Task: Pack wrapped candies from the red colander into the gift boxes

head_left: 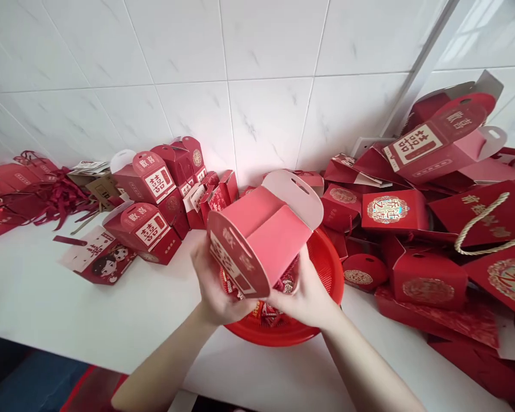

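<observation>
A red paper gift box [270, 226] with rounded handle flaps is held up in front of me, tilted. Its top panels are folded inward, and the far flap has an oval handle slot. My left hand [217, 292] grips its left side, closed around the lower edge. On the right side, my right hand [304, 289] holds it near the bottom corner. Directly below the box is a red plastic basket [332, 269] with wrapped sweets [270, 317] in it. The box and hands hide much of the basket.
Folded red boxes [141, 229] stand in a group at left, near a smaller box with cartoon figures [107, 260]. Red bags with ribbons [21, 183] line the far left. At right, red boxes and bags [433, 217] lie heaped. A tiled wall [270, 51] backs the white table [163, 309].
</observation>
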A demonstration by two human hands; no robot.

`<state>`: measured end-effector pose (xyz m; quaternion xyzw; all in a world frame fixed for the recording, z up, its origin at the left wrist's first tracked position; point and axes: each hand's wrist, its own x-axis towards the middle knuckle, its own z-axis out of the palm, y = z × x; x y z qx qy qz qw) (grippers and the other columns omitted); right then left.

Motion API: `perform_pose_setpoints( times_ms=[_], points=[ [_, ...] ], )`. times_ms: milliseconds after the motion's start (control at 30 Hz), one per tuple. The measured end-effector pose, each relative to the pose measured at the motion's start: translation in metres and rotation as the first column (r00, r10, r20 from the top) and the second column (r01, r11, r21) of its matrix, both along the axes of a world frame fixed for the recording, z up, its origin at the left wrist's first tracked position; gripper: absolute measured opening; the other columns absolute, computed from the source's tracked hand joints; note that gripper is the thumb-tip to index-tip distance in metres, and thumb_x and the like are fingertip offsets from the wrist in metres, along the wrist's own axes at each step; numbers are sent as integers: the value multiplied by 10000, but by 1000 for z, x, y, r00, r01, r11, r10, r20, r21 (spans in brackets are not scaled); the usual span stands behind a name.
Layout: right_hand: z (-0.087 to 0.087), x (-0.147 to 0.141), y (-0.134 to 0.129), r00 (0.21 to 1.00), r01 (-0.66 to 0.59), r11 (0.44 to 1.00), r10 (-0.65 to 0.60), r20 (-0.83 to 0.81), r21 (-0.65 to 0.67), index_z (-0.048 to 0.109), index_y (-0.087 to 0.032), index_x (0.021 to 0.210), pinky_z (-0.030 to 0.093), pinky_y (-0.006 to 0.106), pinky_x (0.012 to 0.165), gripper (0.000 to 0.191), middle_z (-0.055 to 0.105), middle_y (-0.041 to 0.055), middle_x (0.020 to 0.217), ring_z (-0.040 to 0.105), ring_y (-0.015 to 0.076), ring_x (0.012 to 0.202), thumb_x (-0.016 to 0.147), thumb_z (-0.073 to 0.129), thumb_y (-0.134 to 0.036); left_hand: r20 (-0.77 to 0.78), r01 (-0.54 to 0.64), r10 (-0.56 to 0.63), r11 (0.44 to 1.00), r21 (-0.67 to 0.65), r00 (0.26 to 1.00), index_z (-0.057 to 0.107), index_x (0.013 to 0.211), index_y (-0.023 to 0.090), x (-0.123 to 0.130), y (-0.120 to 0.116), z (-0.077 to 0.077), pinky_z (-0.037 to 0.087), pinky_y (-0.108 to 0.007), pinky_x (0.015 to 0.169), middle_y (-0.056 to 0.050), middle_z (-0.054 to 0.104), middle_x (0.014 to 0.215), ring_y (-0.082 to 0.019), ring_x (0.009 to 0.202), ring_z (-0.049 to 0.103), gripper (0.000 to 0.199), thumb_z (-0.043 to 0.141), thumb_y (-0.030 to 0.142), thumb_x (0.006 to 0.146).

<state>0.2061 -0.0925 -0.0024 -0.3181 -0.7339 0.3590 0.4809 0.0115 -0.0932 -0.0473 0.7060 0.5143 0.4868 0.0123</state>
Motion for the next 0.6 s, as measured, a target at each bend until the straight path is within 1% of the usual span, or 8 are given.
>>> perform_pose_setpoints(
  times_ms=[100, 167, 233, 300, 367, 433, 500, 600],
  points=[
    [5, 9, 5, 998, 47, 999, -47, -38, 0, 192, -233, 1554, 405, 460, 1138, 997, 415, 157, 1511, 439, 312, 1383, 788, 774, -491, 200, 149, -161, 986, 75, 966, 142, 1526, 406, -1, 2, 2, 476, -604, 1034, -93, 381, 1482, -402, 1365, 428, 955, 523, 758, 725],
    [9, 18, 8, 996, -17, 998, 12, -85, -61, 290, -245, 1511, 448, 430, 1100, 831, 470, 131, 1479, 495, 292, 1341, 844, 716, -498, 333, 217, -230, 973, 76, 915, 329, 1447, 409, -4, 6, 6, 511, -560, 1000, -75, 504, 1383, -349, 1280, 531, 687, 462, 687, 834],
    [13, 24, 11, 988, -110, 980, 90, -126, -163, 398, -256, 1436, 502, 384, 1029, 601, 545, 101, 1414, 573, 256, 1254, 925, 621, -480, 474, 195, -207, 978, 75, 856, 471, 1314, 390, -5, 10, 8, 544, -500, 945, -65, 588, 1243, -302, 1166, 609, 474, 513, 584, 883],
    [15, 27, 13, 984, -158, 953, 131, -119, -258, 475, -252, 1368, 517, 351, 984, 431, 596, 76, 1358, 615, 226, 1178, 988, 521, -451, 556, 183, -177, 982, 47, 812, 505, 1259, 371, -6, 13, 10, 559, -457, 915, -58, 606, 1198, -281, 1113, 635, 458, 626, 536, 849],
    [16, 27, 14, 986, -162, 933, 144, -79, -320, 510, -240, 1343, 510, 342, 975, 392, 626, 62, 1321, 630, 214, 1129, 1013, 468, -447, 611, 265, -211, 964, 3, 763, 465, 1319, 364, -9, 12, 9, 572, -457, 906, -63, 620, 1220, -292, 1116, 644, 597, 686, 558, 799],
    [17, 25, 14, 987, -156, 925, 156, -27, -345, 539, -234, 1327, 499, 346, 978, 394, 655, 49, 1272, 639, 207, 1080, 1022, 440, -463, 661, 430, -287, 901, -60, 693, 463, 1338, 349, -17, 10, 5, 602, -465, 846, -64, 678, 1153, -301, 1049, 686, 627, 670, 590, 797],
    [18, 23, 13, 979, -178, 918, 202, 29, -354, 570, -235, 1299, 489, 359, 985, 392, 678, 36, 1219, 644, 203, 1040, 1028, 423, -476, 716, 573, -322, 809, -132, 620, 556, 1243, 316, -26, 5, 1, 624, -478, 760, -59, 732, 996, -309, 920, 727, 528, 601, 633, 823],
    [20, 21, 11, 951, -234, 902, 290, 106, -364, 591, -247, 1273, 485, 386, 993, 386, 699, 22, 1153, 651, 205, 1009, 1033, 405, -486, 795, 661, -281, 726, -190, 538, 649, 1126, 268, -33, -4, 0, 628, -507, 690, -70, 747, 882, -330, 809, 738, 503, 555, 659, 824]
  ],
)
